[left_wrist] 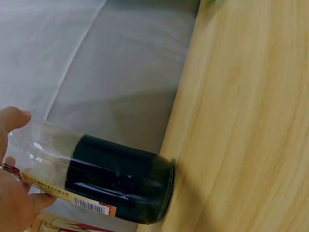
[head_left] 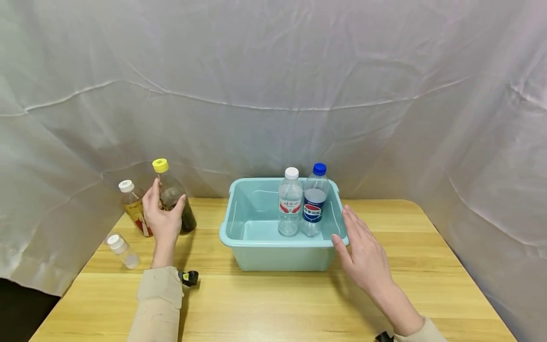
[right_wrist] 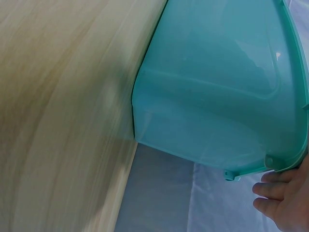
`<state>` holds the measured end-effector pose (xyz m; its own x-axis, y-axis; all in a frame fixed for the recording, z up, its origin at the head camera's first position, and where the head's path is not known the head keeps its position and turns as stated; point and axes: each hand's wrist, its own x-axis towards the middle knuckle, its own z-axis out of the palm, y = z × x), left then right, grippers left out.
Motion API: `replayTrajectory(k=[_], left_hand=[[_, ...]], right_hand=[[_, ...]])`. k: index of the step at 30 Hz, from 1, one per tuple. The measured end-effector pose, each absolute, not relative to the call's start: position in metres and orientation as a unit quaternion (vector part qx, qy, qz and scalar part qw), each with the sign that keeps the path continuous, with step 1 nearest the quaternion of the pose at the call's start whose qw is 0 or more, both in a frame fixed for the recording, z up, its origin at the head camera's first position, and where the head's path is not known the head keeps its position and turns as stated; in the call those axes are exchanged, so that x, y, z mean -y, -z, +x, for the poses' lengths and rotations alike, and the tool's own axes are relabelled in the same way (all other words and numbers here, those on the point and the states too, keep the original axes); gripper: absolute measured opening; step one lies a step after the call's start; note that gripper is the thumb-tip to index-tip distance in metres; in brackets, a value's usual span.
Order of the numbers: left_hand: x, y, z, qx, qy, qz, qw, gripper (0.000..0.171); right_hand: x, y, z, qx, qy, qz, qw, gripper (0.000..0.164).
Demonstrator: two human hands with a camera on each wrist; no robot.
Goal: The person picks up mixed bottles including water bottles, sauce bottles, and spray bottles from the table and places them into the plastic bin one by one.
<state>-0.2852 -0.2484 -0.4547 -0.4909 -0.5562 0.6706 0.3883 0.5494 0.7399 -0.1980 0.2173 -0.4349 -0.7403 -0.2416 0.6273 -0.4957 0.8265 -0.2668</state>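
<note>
My left hand (head_left: 163, 214) curves thumb and fingers round the upper part of a yellow-capped bottle (head_left: 188, 219) of dark liquid. In the left wrist view this bottle (left_wrist: 120, 176) stands with its base on the table, a barcode label facing the fingers. Along the right rim of a light blue plastic basin (head_left: 279, 259) lies my right hand (head_left: 363, 249), fingers straight and thumb near the front corner. Inside the basin, toward its right side, stand a white-capped clear water bottle (head_left: 289, 216) and a blue-capped Pepsi bottle (head_left: 315, 204).
Left of the left hand stand a white-capped bottle (head_left: 136, 209) with a yellow and red label and a small clear bottle (head_left: 123, 249) with a white cap. All rest on a wooden table (head_left: 256, 304). Grey cloth (head_left: 273, 85) hangs behind it and at both sides.
</note>
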Motion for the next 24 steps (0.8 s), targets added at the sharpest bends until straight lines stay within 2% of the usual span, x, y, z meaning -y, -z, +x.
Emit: replayTrajectory(k=[13,24], left_hand=[[0.236,0.433,-0.279,0.7,0.499,0.033,0.51,0.078],[0.2,0.385,-0.249,0.666,0.537,-0.006,0.518,0.075]], right_hand=[[-0.217,0.434,-0.198,0.91,-0.212,0.201,0.293,0.064],[-0.218,0.436,-0.197,0.908,-0.22,0.2,0.295,0.064]])
